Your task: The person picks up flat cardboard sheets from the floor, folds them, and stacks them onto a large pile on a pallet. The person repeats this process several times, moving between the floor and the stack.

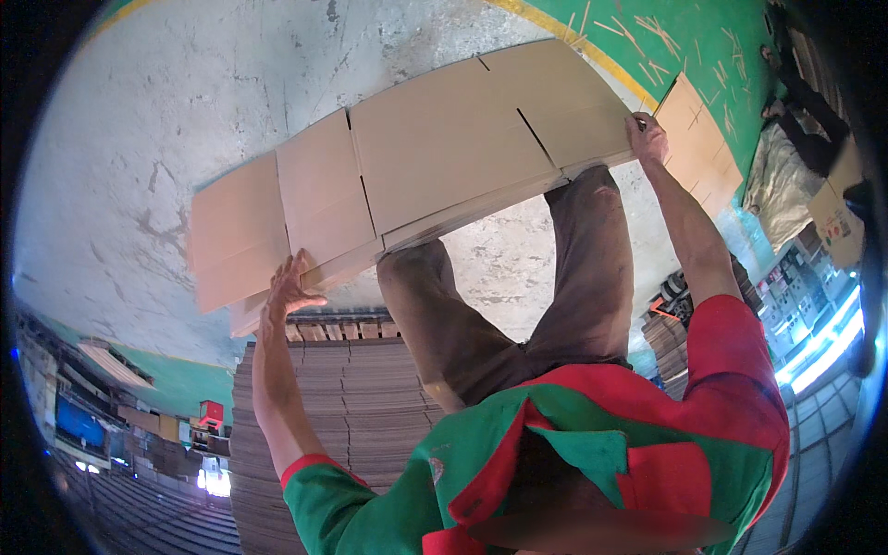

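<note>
A long stack of flat brown cardboard box blanks (444, 139) with slots and crease lines lies across my knees. At its right end my right hand (649, 139) is closed on the edge of the cardboard, fingers curled at the corner. My left hand (289, 289) rests by the near edge at the left, thumb and fingers spread apart, fingertips touching the cardboard. The sheets' edges show as thin layers along the near side; how many lie there I cannot tell.
A tall stack of cardboard (319, 398) stands beside my left leg. Another cardboard sheet (694, 143) lies past my right hand. Thin strips (657, 37) are scattered on the green floor at the far right, near another person's dark-clothed legs (814, 120). A yellow line (546, 20) crosses the floor.
</note>
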A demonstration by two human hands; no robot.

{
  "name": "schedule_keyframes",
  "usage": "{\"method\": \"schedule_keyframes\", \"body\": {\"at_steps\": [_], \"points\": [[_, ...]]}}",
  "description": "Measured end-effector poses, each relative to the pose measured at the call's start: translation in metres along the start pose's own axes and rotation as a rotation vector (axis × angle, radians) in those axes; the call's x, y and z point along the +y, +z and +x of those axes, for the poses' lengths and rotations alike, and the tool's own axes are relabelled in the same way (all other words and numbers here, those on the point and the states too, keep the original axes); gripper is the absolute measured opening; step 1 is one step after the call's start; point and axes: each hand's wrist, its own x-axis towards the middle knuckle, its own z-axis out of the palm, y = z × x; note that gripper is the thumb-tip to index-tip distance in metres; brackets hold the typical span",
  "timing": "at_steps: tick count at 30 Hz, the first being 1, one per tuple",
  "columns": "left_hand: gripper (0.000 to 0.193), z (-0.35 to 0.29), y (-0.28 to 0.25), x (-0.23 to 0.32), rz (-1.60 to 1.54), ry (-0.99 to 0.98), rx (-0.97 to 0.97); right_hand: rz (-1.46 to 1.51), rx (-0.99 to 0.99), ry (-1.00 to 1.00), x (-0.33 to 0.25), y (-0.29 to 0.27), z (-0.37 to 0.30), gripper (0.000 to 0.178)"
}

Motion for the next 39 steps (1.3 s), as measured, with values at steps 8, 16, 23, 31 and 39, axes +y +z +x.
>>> {"method": "schedule_keyframes", "body": {"at_steps": [8,16,23,31,39], "points": [[0.119,-0.001,0.060,0.021,0.141,0.017,0.473,0.112,-0.040,0.087,0.031,0.000,0.024,0.041],[0.086,0.008,0.032,-0.004,0.110,0.080,0.520,0.746,0.054,0.148,0.021,-0.006,0.032,0.031],[0.053,0.015,-0.023,0.009,0.073,0.145,0.779,1.253,0.275,0.018,-0.038,-0.004,0.066,0.017],[0.073,0.029,-0.039,0.060,-0.073,0.328,0.763,1.283,0.236,0.096,-0.060,0.003,0.028,0.025],[0.081,0.046,-0.078,0.106,-0.081,0.475,0.644,1.146,0.305,0.045,-0.074,0.001,0.021,0.036]]}}
